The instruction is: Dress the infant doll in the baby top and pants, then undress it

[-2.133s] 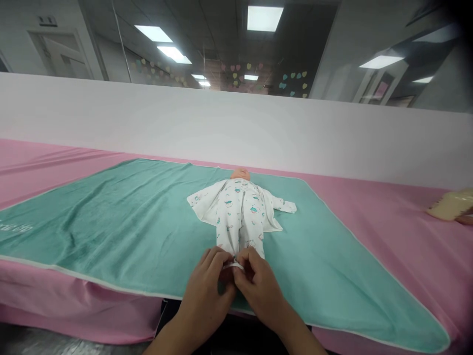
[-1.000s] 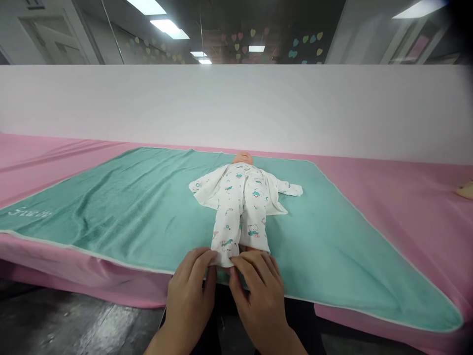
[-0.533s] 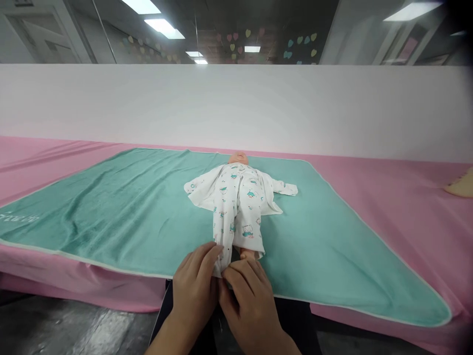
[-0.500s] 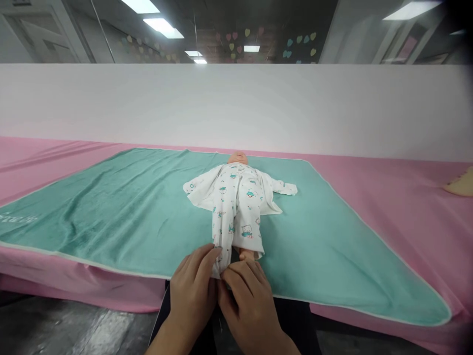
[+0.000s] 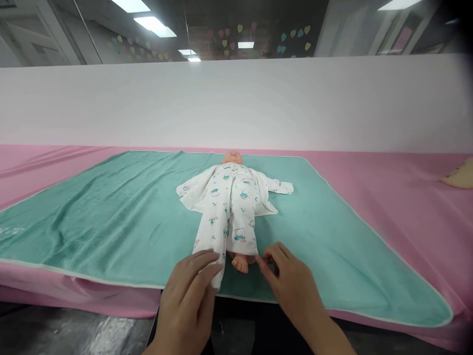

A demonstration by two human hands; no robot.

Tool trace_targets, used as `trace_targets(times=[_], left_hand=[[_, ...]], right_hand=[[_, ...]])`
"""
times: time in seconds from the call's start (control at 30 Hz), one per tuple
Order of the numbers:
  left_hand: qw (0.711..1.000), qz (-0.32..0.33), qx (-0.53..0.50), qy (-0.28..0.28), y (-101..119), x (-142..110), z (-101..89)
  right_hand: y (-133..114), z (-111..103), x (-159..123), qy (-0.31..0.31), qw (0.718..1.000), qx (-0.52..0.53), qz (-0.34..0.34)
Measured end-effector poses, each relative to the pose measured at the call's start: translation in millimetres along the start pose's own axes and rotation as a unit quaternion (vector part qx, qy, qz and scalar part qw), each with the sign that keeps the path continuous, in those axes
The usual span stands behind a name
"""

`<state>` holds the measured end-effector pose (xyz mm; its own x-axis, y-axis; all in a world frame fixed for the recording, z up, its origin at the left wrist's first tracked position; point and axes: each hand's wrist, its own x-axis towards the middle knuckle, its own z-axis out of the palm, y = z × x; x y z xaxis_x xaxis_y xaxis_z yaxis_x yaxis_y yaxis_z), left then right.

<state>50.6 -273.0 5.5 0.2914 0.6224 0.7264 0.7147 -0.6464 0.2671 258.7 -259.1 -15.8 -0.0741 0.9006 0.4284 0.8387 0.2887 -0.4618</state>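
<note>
A doll (image 5: pixel 232 158) lies on its back, dressed in a white patterned top (image 5: pixel 199 190) and matching trousers (image 5: pixel 242 212). My left hand (image 5: pixel 188 296) rests at the lower end of the trouser leg on the left, fingers extended over the cloth and slightly apart. That leg's cuff hangs past where a foot would show. At the other leg's hem, my right hand (image 5: pixel 290 281) has thumb and forefinger together on the edge of the fabric. A bare doll foot (image 5: pixel 240 264) sticks out below this hem. The top is spread out sideways, its sleeves stretched outward.
A green blanket (image 5: pixel 121 217) lies under the doll on a pink cover (image 5: pixel 388 187). Behind rises a white panel (image 5: pixel 236 103) with dark glass above. A beige object (image 5: pixel 458 176) sits at the right edge. The front edge of the surface is close to my legs.
My right hand has left the left trouser cuff and moved right to the other hem. My left hand's grip has loosened. More of the bare foot shows, and the left leg is spread wider.
</note>
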Motion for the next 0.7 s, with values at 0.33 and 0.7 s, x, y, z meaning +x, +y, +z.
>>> trace_targets(times=[0.33, 0.7], left_hand=[[0.991, -0.007, -0.011, -0.132, 5.8, 32.1, 33.2], [0.989, -0.029, -0.006, -0.146, 7.9, 32.8, 35.3]], right_hand=[[-14.3, 24.9, 3.4, -0.007, 0.994, -0.046, 0.094], [-9.8, -4.5, 7.3, -0.135, 0.932, 0.308, 0.137]])
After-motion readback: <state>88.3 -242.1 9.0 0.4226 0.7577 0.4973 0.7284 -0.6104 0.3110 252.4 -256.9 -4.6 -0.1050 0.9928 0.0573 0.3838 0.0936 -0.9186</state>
